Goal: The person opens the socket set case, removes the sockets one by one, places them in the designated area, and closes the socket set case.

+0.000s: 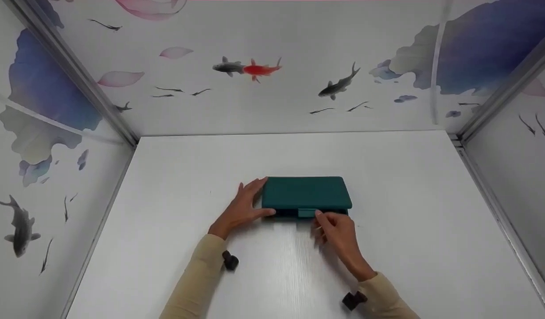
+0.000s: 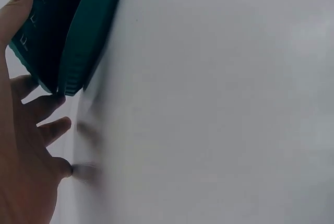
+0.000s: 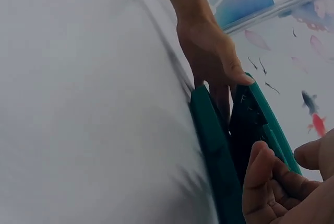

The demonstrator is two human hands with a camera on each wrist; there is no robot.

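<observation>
Pale wall panels (image 1: 277, 106) painted with fish and petals enclose a white worktop (image 1: 188, 168) with a faint streaky sheen. Between the fingers of both hands lies a green case (image 1: 306, 192), its lid partly raised. The left hand (image 1: 242, 207) spreads loosely at one end, thumb on the lid's front edge, other fingers resting against the corner. The right hand (image 1: 341, 232) curls, thumb and forefinger apparently pinching the front tab (image 1: 306, 213). Working the lid seems the step in hand; whether it is rising or lowering, I cannot tell. Next probably calls for the right fingers to swing the tab while the left ones steady the end. The case looks like stiff plastic, oblong with rounded corners, smooth on top, ridged near the left fingers.
</observation>
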